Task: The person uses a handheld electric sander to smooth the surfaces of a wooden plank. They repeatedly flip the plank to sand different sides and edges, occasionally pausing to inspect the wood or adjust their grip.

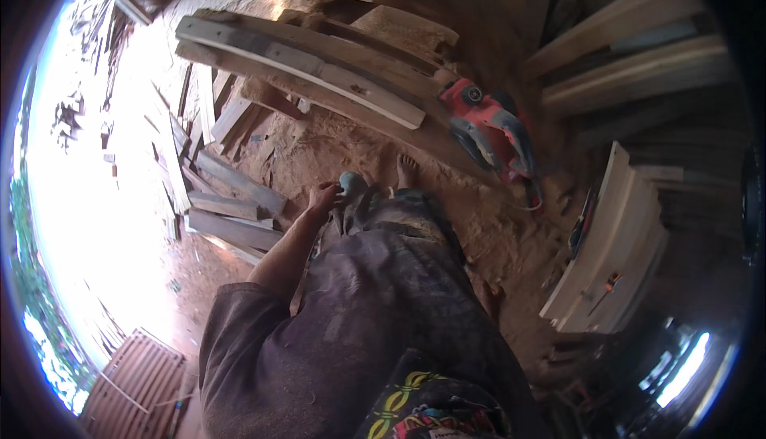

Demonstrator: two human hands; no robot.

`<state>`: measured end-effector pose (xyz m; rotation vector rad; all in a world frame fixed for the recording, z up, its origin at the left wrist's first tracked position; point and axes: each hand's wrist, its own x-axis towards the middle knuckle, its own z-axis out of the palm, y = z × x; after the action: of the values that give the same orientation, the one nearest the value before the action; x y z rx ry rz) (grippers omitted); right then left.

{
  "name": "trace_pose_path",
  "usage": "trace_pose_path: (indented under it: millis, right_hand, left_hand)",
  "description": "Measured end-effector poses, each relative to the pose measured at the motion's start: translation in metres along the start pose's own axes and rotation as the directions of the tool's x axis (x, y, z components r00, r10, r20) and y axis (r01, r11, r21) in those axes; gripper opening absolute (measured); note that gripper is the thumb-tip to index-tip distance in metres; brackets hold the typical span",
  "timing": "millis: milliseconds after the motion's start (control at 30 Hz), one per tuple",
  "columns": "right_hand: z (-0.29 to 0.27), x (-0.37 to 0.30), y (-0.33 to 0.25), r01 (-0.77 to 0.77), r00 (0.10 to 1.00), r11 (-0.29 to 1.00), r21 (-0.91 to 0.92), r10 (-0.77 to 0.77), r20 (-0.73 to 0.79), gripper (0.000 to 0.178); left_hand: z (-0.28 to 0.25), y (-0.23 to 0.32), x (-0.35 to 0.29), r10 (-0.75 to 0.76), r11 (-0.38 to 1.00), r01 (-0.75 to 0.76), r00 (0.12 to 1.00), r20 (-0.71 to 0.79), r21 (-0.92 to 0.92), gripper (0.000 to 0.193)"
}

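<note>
My left hand [323, 196] is in front of my lap, its fingers closed at the edge of a small pale blue-green rounded thing [350, 183]. The kind of thing cannot be made out. My right hand does not show clearly; its arm is hidden by my dark shirt [383, 303]. A bare foot [407, 171] rests on the dusty ground just beyond my lap. Farther off, a light wooden piece with a small slot [359, 88] lies on a long thick beam [383, 124]. On the beam's right end sits a red and black power tool [491, 128].
Several offcuts [239, 203] are piled at the left. Wide boards [614, 255] stand at the right, with a small orange-handled tool [613, 282] on one. More planks [638, 72] lie at the far right. A slatted wooden piece [136, 387] is at the lower left.
</note>
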<state>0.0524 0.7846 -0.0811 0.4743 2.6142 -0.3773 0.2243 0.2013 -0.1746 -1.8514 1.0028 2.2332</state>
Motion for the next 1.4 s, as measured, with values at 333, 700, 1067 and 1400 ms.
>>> trace_pose_path:
  millis: [333,700,1067,1400]
  right_hand:
    - [-0.08,-0.031,-0.403,0.702,0.443,0.577,0.416,-0.813,0.379,0.037]
    - [-0.025,-0.034,-0.569,0.979,-0.187,-0.162,0.126,-0.956,0.225,0.085]
    - [-0.057,-0.088,-0.596,0.991,-0.047,0.019,0.132,-0.878,0.477,0.095]
    - [-0.154,-0.122,-0.635,0.628,-0.436,-0.365,0.687,-0.897,-0.078,0.072]
  left_hand:
    - [0.007,-0.029,-0.019,0.103,0.957,-0.147,0.978,-0.183,-0.251,0.029]
    - [0.012,-0.169,-0.069,-0.121,0.701,-0.225,0.898,-0.424,-0.677,0.025]
    - [0.161,0.085,-0.149,0.518,0.774,-0.525,0.847,-0.122,-0.354,0.051]
    - [0.178,0.266,-0.291,0.84,0.301,-0.673,0.522,-0.145,-0.676,0.064]
